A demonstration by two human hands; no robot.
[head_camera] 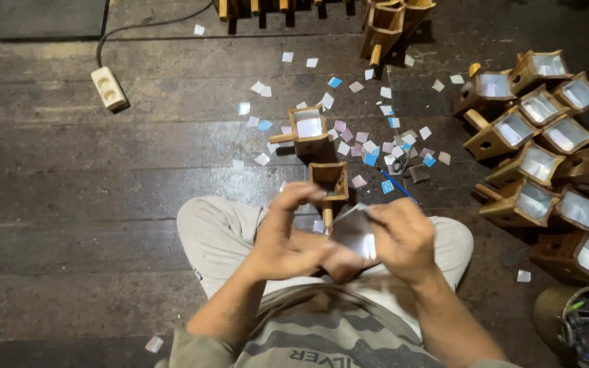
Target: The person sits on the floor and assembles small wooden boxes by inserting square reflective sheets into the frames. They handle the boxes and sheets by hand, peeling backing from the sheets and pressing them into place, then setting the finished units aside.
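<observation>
Both hands, left (288, 235) and right (403, 238), pinch a shiny square sheet (354, 230) tilted toward twelve o'clock, above the floor (69, 204).

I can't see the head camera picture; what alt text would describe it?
Seen from above, a person sitting on a dark plank floor holds a shiny square sheet between left hand and right hand. Two small open wooden boxes with handles stand ahead among scattered pale and blue paper squares. More such boxes are piled at the right.
</observation>
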